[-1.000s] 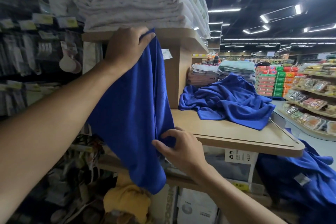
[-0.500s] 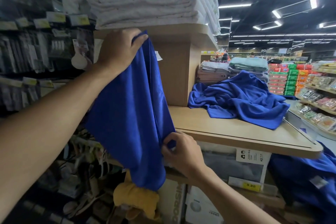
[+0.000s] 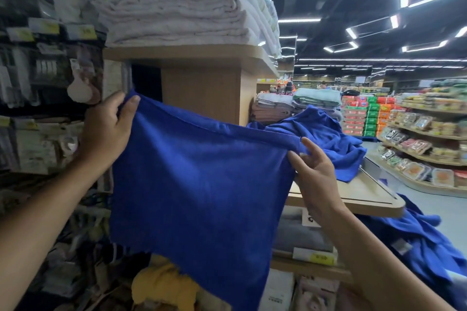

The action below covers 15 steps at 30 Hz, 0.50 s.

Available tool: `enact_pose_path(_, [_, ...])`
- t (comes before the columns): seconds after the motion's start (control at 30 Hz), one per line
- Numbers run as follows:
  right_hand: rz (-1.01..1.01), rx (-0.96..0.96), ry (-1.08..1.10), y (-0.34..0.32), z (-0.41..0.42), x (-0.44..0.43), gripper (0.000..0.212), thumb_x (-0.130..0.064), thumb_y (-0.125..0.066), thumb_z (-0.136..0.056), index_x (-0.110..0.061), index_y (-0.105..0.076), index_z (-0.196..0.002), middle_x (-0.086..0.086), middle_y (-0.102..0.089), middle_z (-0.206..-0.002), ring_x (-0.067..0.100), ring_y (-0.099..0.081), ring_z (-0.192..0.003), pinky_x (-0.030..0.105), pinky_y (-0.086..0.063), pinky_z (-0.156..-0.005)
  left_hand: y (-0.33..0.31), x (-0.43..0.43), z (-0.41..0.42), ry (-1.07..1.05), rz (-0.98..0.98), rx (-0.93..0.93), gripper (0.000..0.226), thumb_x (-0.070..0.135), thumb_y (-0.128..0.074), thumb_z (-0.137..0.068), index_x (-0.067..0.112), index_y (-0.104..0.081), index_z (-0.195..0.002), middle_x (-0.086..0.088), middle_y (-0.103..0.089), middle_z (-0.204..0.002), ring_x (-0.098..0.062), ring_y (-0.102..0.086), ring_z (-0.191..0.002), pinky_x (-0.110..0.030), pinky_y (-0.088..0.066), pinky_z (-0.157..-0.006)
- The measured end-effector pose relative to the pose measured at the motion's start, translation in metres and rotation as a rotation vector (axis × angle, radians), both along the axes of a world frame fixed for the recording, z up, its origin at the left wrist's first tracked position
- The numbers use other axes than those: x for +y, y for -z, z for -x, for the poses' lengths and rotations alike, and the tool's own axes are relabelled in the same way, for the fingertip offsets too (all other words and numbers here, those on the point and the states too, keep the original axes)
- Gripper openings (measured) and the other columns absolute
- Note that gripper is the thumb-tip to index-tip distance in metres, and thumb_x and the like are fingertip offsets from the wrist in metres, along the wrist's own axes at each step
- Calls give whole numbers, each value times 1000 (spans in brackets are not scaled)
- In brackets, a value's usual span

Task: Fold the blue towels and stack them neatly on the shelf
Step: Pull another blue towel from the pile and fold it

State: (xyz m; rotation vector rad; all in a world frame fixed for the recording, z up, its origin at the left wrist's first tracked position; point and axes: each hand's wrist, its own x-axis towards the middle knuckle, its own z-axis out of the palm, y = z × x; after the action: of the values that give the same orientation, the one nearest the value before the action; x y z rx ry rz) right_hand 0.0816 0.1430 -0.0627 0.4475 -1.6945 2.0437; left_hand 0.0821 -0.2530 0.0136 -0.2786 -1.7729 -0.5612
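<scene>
A blue towel point(image 3: 202, 184) hangs spread out in front of me, held by its top edge. My left hand point(image 3: 106, 129) pinches the upper left corner between thumb and fingers. My right hand point(image 3: 312, 166) grips the upper right corner with thumb and curled fingers. Behind it, a crumpled heap of blue towels point(image 3: 326, 139) lies on the wooden shelf point(image 3: 353, 197). More blue towels point(image 3: 419, 242) hang off below the shelf at the right.
White folded towels point(image 3: 177, 7) are stacked on the upper shelf point(image 3: 189, 54). Grey and green folded towels point(image 3: 298, 103) sit behind the blue heap. Hanging goods fill the rack at the left point(image 3: 38, 83). Yellow cloth point(image 3: 161, 285) lies low down. Food shelves point(image 3: 424, 139) line the aisle at right.
The towel hung lengthwise from my left hand; now it is stretched wide between both hands. My right hand rose from the lower edge and moved right; my left hand dropped lower.
</scene>
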Motion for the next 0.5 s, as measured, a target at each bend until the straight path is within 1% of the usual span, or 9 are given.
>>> enact_pose_path(0.07, [-23, -20, -45, -3, -3, 13, 20, -16, -62, -100, -10, -73, -116, 5, -77, -98, 17, -68, -92, 38, -58, -82, 13, 8, 0, 48, -59, -43, 51, 55, -38, -104, 13, -40, -75, -7, -45, -59, -17, -46, -56, -28, -29, -49])
enact_pose_path(0.1, [-58, -14, -27, -4, -7, 20, 18, -18, -61, -101, -9, -76, -106, 8, -77, -99, 20, -68, -91, 41, -60, -81, 19, 13, 0, 79, -79, -50, 51, 56, -38, -103, 13, -40, -75, -8, -45, -59, -17, -46, -56, -27, -30, -50])
enact_pose_path(0.17, [-129, -5, 36, -5, -14, 32, 25, -23, -58, -103, -5, -74, -95, 10, -73, -91, 22, -65, -85, 46, -61, -79, 30, 24, -1, 129, -103, -50, 50, 56, -39, -103, 17, -40, -73, -9, -45, -58, -11, -45, -54, -21, -30, -51])
enact_pose_path(0.27, [-320, 22, 200, -10, -26, 47, 44, -29, -50, -106, 11, -56, -88, 12, -51, -79, 24, -51, -76, 62, -57, -73, 39, 43, -3, 160, -153, -99, 41, 53, -43, -103, 24, -45, -74, -18, -55, -69, -8, -45, -58, -15, -34, -53])
enact_pose_path(0.33, [-421, 71, 295, -19, -31, 58, 46, -28, -47, -107, 10, -53, -83, 11, -48, -75, 24, -49, -71, 56, -58, -67, 36, 53, -4, 207, -191, -132, 43, 52, -44, -103, 17, -53, -81, -20, -59, -76, -14, -52, -63, -21, -38, -55])
enact_pose_path(0.37, [-452, 102, 337, -29, -32, 65, 46, -28, -48, -108, 9, -54, -82, 10, -48, -72, 21, -49, -68, 48, -58, -64, 31, 57, -4, 250, -218, -138, 45, 54, -44, -102, 16, -55, -82, -15, -60, -76, -13, -54, -64, -24, -39, -56])
enact_pose_path(0.43, [-478, 157, 407, -54, -24, 81, 46, -29, -50, -106, 6, -57, -78, -1, -47, -63, 8, -45, -58, 27, -46, -53, 13, 66, 1, 357, -282, -142, 44, 57, -45, -100, 22, -56, -78, 7, -62, -70, 1, -55, -62, -16, -37, -52])
enact_pose_path(0.47, [-485, 153, 429, -67, -16, 89, 46, -30, -52, -105, 5, -57, -76, -3, -45, -60, 6, -40, -52, 22, -37, -48, 2, 72, 8, 398, -306, -150, 40, 56, -47, -100, 26, -58, -76, 16, -63, -68, 8, -54, -61, -10, -36, -52])
enact_pose_path(0.5, [-507, 121, 447, -80, -4, 95, 47, -30, -53, -105, 7, -59, -77, 1, -44, -60, 7, -38, -49, 22, -32, -46, -7, 79, 18, 422, -326, -171, 38, 54, -48, -99, 29, -59, -74, 23, -62, -65, 11, -54, -59, -8, -36, -52])
